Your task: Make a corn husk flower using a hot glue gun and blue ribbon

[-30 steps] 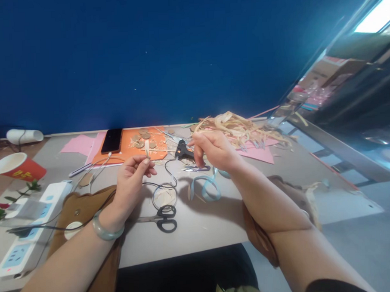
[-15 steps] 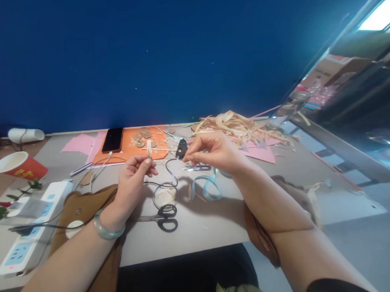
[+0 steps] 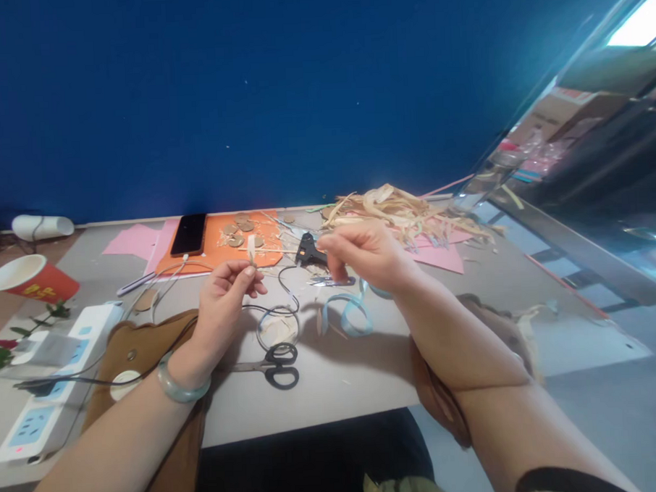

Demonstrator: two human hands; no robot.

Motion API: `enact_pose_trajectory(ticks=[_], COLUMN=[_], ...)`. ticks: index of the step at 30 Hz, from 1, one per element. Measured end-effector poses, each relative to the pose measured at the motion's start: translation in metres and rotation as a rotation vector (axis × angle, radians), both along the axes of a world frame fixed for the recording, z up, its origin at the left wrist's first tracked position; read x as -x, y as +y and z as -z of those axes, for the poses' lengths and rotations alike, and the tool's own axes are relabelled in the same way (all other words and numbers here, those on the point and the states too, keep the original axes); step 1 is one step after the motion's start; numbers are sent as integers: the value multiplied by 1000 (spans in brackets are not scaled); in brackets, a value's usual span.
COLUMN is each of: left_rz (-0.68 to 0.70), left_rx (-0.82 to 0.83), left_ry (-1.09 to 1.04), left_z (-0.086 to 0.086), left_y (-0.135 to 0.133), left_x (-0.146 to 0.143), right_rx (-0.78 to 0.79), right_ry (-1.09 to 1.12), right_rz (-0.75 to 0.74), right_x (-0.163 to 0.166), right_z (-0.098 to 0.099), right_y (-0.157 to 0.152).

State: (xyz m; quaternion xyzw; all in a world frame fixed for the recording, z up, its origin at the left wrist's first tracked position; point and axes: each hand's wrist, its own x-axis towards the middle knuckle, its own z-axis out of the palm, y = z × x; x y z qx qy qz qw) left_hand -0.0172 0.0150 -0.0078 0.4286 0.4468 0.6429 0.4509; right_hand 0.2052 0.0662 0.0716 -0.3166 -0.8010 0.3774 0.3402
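My left hand [image 3: 229, 290] pinches a small pale strip [image 3: 251, 246] that stands upright between thumb and forefinger. My right hand [image 3: 364, 255] is closed, its fingers curled downward beside a black glue gun [image 3: 308, 248]. The fingers partly cover the purple-handled thread snips [image 3: 321, 281] behind them. What the right fingers hold, if anything, is hidden. Below the hands, a light blue ribbon [image 3: 358, 323] lies in loops. Black-handled scissors [image 3: 282, 366] rest on the table nearer to me, their blades pointing left.
Dried husk strips [image 3: 391, 207] are heaped at the back right. An orange sheet [image 3: 216, 240] carries brown discs, beside a phone [image 3: 189, 235]. At left are a power strip [image 3: 56, 381], a red paper cup [image 3: 36, 279] and a brown pouch [image 3: 140, 356]. A thin black cord crosses the middle.
My right hand has shifted slightly and its fingers have curled downward, showing more of the glue gun. The left hand stays in place with the pale strip.
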Motion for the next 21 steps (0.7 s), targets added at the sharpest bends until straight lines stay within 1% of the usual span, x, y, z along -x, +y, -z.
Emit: enact_pose_trajectory(ticks=[2,4,6,7,8,10,12,14,18,21], left_rz=[4,8,4,2,1,3,8,11,17,10], left_rx=[-1,-1,-1,0,1,2,1,-6,-5,3], left_ry=[3,14,29,35,39,40,38,34,32,33], left_z=[-1,-1,-2,-2,-2,-1,0,0,0,0], left_y=[-1,-1,-2,-2,-2,-1,-1,0,0,0], left_x=[0,0,0,0,0,1,1,2,1,1], right_rx=[-15,-124,-259,-301,-315,-282,-242,-249,-298,-244], right_ry=[-192,-377,-550,-638,-723,-869,-981,-1050,-1119,-1132], right_rz=[-135,-258,-345,-387,-427,-482,-476,-433,-384,-420], right_x=[-3,-4,-3,-2,-1,3,9,15,26,30], right_z=[-1,1,4,5,7,10,14,20,36,45], right_y=[-1,-1,-1,-2,-3,-5,-6,-7,-5,-2])
